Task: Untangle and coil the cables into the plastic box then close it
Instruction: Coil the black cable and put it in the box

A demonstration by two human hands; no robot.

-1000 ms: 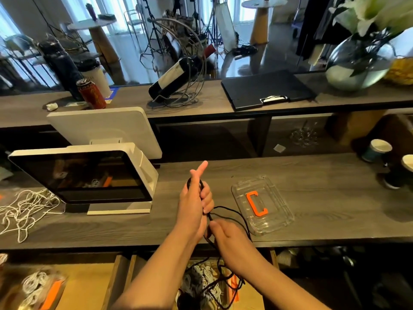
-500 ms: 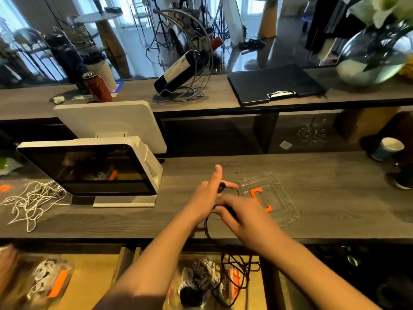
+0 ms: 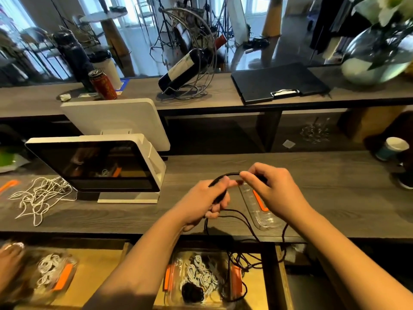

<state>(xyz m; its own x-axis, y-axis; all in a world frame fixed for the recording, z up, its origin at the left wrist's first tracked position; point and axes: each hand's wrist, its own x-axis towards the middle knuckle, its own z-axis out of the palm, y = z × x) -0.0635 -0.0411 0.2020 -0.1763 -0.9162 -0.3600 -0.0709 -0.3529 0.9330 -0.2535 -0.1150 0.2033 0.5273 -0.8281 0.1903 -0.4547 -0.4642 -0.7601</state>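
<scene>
My left hand [image 3: 206, 199] grips a bundle of black cable [image 3: 240, 217] above the grey counter. A loop of that cable arches from it to my right hand [image 3: 269, 186], which pinches it between thumb and fingers. The rest of the cable hangs over the counter's front edge in loose tangles. A clear plastic box [image 3: 257, 208] with an orange clasp lies on the counter under my right hand, partly hidden by it.
A white point-of-sale screen [image 3: 98, 166] stands to the left, with a tangle of white cable [image 3: 41, 195] beside it. Below the counter, boxes [image 3: 201, 276] of coiled cables lie in wooden drawers. Paper cups [image 3: 392, 148] stand far right.
My right hand has risen from below the left hand to level with it and drawn a loop of black cable over to the box. The camera has moved closer.
</scene>
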